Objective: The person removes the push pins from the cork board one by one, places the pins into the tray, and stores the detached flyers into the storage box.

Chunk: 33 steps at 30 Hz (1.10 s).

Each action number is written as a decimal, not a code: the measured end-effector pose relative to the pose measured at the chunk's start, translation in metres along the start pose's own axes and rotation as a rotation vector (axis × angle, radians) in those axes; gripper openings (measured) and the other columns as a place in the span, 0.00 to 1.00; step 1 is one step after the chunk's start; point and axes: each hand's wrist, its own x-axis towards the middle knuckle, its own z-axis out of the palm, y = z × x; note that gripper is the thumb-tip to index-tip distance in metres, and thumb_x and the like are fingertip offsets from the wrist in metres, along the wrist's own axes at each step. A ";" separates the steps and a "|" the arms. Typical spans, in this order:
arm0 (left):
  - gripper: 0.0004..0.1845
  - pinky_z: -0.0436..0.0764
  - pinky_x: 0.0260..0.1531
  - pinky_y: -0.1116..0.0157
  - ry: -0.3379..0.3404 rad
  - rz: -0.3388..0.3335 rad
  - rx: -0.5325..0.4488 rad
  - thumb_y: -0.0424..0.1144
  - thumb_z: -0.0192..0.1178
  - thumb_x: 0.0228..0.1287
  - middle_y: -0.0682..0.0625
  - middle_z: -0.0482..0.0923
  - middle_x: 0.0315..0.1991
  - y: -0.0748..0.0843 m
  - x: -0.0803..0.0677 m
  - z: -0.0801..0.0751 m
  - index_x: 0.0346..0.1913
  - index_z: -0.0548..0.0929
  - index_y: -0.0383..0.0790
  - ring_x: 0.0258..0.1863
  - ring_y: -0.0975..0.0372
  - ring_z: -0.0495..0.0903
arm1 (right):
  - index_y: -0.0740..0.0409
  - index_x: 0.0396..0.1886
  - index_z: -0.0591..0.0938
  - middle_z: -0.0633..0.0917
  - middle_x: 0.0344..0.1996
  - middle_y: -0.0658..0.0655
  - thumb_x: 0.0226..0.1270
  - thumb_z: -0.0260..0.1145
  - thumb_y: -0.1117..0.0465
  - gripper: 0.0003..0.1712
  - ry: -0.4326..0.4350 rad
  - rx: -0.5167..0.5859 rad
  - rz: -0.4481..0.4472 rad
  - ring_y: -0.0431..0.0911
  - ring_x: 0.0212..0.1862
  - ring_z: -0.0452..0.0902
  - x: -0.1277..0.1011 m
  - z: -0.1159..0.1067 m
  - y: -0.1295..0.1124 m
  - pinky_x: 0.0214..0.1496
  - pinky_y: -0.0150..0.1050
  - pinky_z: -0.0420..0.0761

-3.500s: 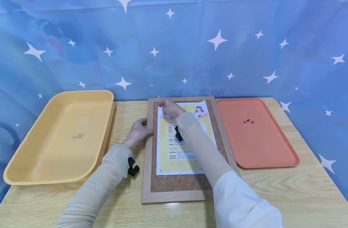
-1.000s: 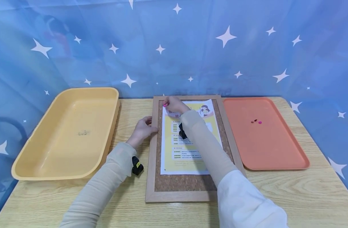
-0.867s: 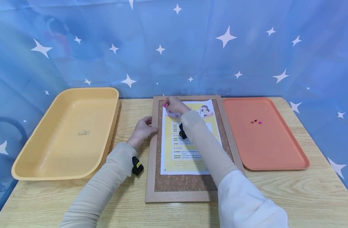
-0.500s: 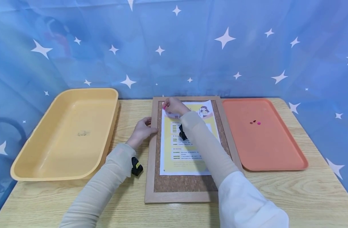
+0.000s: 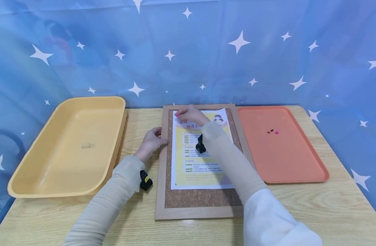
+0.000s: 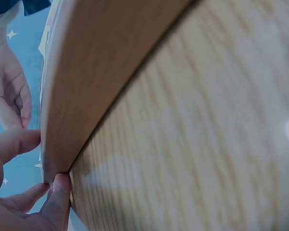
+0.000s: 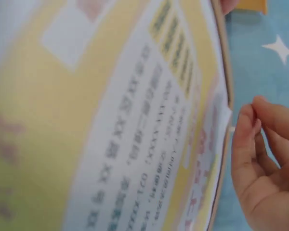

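Observation:
A yellow and white printed sheet (image 5: 191, 177) lies on a wood-framed cork board (image 5: 200, 199). My left hand (image 5: 150, 141) grips the board's left edge, thumb on the frame's face. In the left wrist view the fingers (image 6: 60, 180) press against the frame's side (image 6: 82, 91). At the sheet's upper left corner my right hand (image 5: 192, 114) pinches a small pink pushpin (image 5: 176, 115). In the right wrist view the thumb and index finger of the right hand (image 7: 267, 159) meet beside the sheet's corner (image 7: 226, 113), mostly hiding the pin.
A deep yellow bin (image 5: 68, 147) stands on the left of the wooden table (image 5: 326, 205). A flat orange tray (image 5: 289, 164) lies to the right, bearing a pink pin (image 5: 277, 132) and a few tiny dark bits. A starry blue curtain (image 5: 188, 51) hangs behind.
The right hand's back has shifted slightly right while its fingertips stay at the sheet's upper left corner. The left hand keeps its hold on the frame. The head view has swung slightly.

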 end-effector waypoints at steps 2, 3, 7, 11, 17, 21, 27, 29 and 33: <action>0.39 0.69 0.67 0.56 -0.005 0.001 -0.002 0.30 0.60 0.60 0.39 0.62 0.69 0.000 0.000 0.000 0.73 0.56 0.34 0.67 0.49 0.65 | 0.54 0.56 0.81 0.83 0.49 0.58 0.68 0.61 0.59 0.18 -0.012 0.049 0.026 0.47 0.42 0.74 -0.006 -0.002 -0.001 0.50 0.38 0.76; 0.39 0.69 0.67 0.56 -0.007 0.001 -0.003 0.30 0.60 0.60 0.39 0.62 0.69 0.000 0.000 0.000 0.73 0.56 0.34 0.67 0.49 0.65 | 0.53 0.57 0.80 0.83 0.49 0.58 0.68 0.62 0.58 0.19 -0.018 0.078 0.041 0.47 0.44 0.75 -0.009 -0.003 -0.002 0.52 0.38 0.76; 0.38 0.69 0.67 0.56 -0.006 -0.001 0.002 0.30 0.60 0.61 0.39 0.62 0.69 -0.001 0.001 0.000 0.73 0.56 0.34 0.67 0.50 0.66 | 0.55 0.62 0.76 0.80 0.56 0.59 0.70 0.59 0.57 0.22 -0.052 0.223 0.058 0.50 0.55 0.76 -0.020 -0.007 -0.006 0.63 0.42 0.75; 0.38 0.69 0.67 0.56 -0.003 0.000 0.007 0.30 0.59 0.61 0.38 0.62 0.69 -0.002 0.003 0.000 0.73 0.56 0.34 0.67 0.50 0.65 | 0.64 0.65 0.72 0.74 0.63 0.64 0.72 0.56 0.62 0.23 -0.086 0.414 0.023 0.52 0.61 0.73 -0.031 -0.011 -0.009 0.70 0.46 0.70; 0.39 0.69 0.67 0.57 -0.003 0.000 -0.006 0.29 0.59 0.61 0.39 0.61 0.70 -0.001 0.002 0.000 0.73 0.55 0.34 0.68 0.49 0.65 | 0.69 0.64 0.70 0.79 0.53 0.60 0.72 0.54 0.67 0.23 -0.081 0.534 -0.021 0.46 0.53 0.78 -0.051 -0.018 -0.007 0.70 0.47 0.69; 0.38 0.69 0.67 0.56 -0.009 0.006 -0.011 0.29 0.58 0.62 0.39 0.60 0.70 -0.001 0.001 -0.001 0.74 0.54 0.35 0.68 0.49 0.64 | 0.71 0.63 0.71 0.80 0.46 0.54 0.71 0.55 0.68 0.22 -0.079 0.560 -0.022 0.39 0.47 0.80 -0.066 -0.025 -0.002 0.68 0.43 0.72; 0.38 0.69 0.67 0.56 -0.016 0.007 -0.009 0.30 0.58 0.62 0.39 0.60 0.70 -0.001 0.001 -0.001 0.74 0.54 0.35 0.68 0.49 0.64 | 0.70 0.63 0.71 0.81 0.51 0.59 0.71 0.56 0.64 0.23 -0.036 0.576 -0.006 0.41 0.47 0.82 -0.090 -0.040 0.010 0.68 0.44 0.72; 0.38 0.68 0.67 0.56 -0.018 0.006 -0.006 0.30 0.58 0.62 0.39 0.60 0.70 -0.001 0.001 -0.001 0.74 0.54 0.35 0.68 0.49 0.64 | 0.71 0.63 0.70 0.82 0.51 0.60 0.72 0.56 0.63 0.24 -0.016 0.561 -0.012 0.41 0.48 0.82 -0.098 -0.046 0.015 0.65 0.40 0.75; 0.38 0.68 0.68 0.56 -0.024 0.002 -0.003 0.30 0.58 0.63 0.39 0.59 0.71 -0.001 0.000 -0.002 0.74 0.53 0.35 0.69 0.49 0.63 | 0.74 0.64 0.68 0.83 0.46 0.55 0.72 0.56 0.61 0.27 0.013 0.545 -0.018 0.39 0.46 0.82 -0.110 -0.058 0.026 0.55 0.31 0.80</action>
